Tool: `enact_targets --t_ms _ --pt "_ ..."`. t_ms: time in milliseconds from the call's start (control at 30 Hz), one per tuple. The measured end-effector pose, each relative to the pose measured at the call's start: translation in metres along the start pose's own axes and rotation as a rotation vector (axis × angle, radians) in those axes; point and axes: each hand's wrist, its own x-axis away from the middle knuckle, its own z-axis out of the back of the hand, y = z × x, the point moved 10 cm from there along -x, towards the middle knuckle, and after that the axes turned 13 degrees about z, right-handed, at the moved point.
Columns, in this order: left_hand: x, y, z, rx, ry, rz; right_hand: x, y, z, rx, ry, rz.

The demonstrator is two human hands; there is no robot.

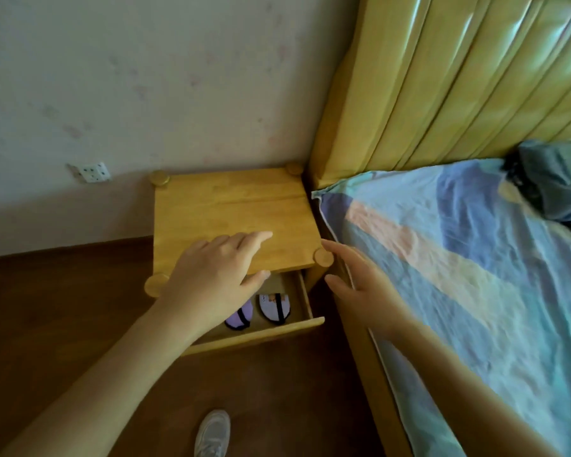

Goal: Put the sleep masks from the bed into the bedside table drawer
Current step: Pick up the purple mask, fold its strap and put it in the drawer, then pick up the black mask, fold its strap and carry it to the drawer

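Sleep masks [261, 310] in open drawer [257, 334] — apparently two — hands [211, 275] empty.

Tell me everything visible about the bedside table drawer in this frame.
The drawer is pulled partly out of the light wooden bedside table, its plain front panel showing no handle from here. It looks like the same yellowish wood. Inside lie sleep masks, lilac and white with black edging and straps, partly hidden by the left hand, which hovers above the opening, empty. The right hand is beside the drawer, not touching it.
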Motion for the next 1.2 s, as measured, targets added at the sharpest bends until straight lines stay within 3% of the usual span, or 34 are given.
enact_targets --t_ms 200,567,867,1200 --pt "0.008 0.099 0.093 0.002 0.080 -0.145 0.061 -0.056 0.119 0.055 0.151 0.074" --pt "0.044 0.247 0.220 0.014 0.215 -0.317 0.175 -0.118 0.269 0.180 0.334 0.096" --pt "0.095 0.338 0.293 0.006 0.329 -0.514 0.261 -0.169 0.345 0.232 0.496 0.115" --pt "0.166 0.406 0.325 0.037 0.295 -0.738 0.369 -0.207 0.371 0.310 0.657 -0.002"
